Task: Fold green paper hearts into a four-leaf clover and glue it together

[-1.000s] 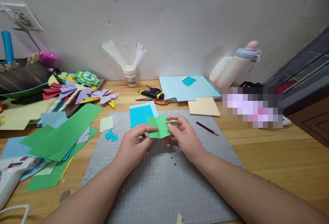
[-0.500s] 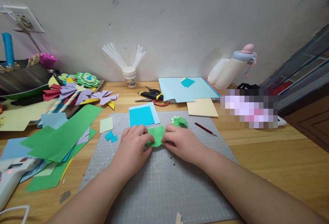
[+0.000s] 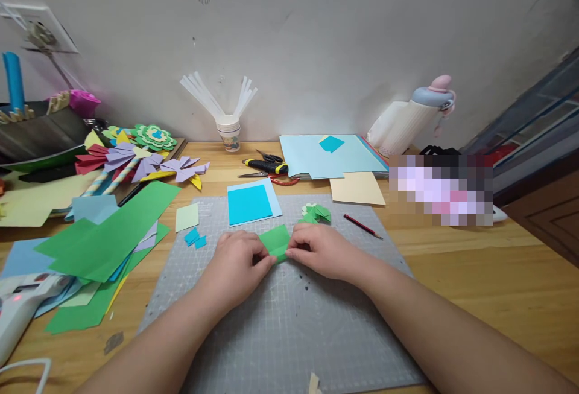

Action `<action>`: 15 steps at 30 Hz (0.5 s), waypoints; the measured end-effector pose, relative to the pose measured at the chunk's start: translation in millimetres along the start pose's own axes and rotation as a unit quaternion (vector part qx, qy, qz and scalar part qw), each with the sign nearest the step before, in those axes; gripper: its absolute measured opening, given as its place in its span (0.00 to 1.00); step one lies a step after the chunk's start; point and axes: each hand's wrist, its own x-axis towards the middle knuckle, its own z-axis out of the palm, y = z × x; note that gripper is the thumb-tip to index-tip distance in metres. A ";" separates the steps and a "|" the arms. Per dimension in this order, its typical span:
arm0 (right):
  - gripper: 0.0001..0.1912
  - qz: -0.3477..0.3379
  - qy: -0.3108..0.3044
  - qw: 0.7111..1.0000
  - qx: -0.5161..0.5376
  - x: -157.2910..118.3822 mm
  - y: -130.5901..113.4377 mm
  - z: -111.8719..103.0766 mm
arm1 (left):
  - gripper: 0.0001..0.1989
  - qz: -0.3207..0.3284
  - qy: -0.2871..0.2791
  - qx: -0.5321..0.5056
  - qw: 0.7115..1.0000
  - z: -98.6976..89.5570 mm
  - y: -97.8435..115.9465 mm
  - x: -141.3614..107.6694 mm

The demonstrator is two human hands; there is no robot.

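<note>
"On the grey cutting mat (image 3: 289, 333), what lay before us?"

"We had the small green paper (image 3: 274, 239) there, nearer to us than the blue squares (image 3: 248, 204); a crease crossed it close to its near edge; part of its left side was hidden."

"How did we hold it?"

"Our left hand (image 3: 237, 261) was curled, thumb and forefinger closed on the near left part; our right hand (image 3: 324, 252) was bent likewise, thumb and fingertip pinched at the near right; neither was spread, though we could not see every lower finger."

"Which step did we judge it to be?"

"We took it for folding along that near edge; how sharp the crease was, we could not tell."

"And the next move called for what?"

"By our reckoning, lined-up edges and even thumb pressure along the fold; we also needed to mind the folded green piece (image 3: 319, 214) just beyond our right hand, and the pencil (image 3: 362, 226) farther right."
</note>
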 end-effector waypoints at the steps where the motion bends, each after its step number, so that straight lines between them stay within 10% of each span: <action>1: 0.08 0.011 0.010 1.000 -0.003 0.7 0.7 1.3 | 0.14 -0.006 0.008 0.010 1.000 0.6 -0.6 0.1; 15: 0.09 0.076 0.070 0.994 -0.040 6.2 0.5 9.8 | 0.14 -0.061 0.013 0.124 0.990 1.1 2.0 -2.0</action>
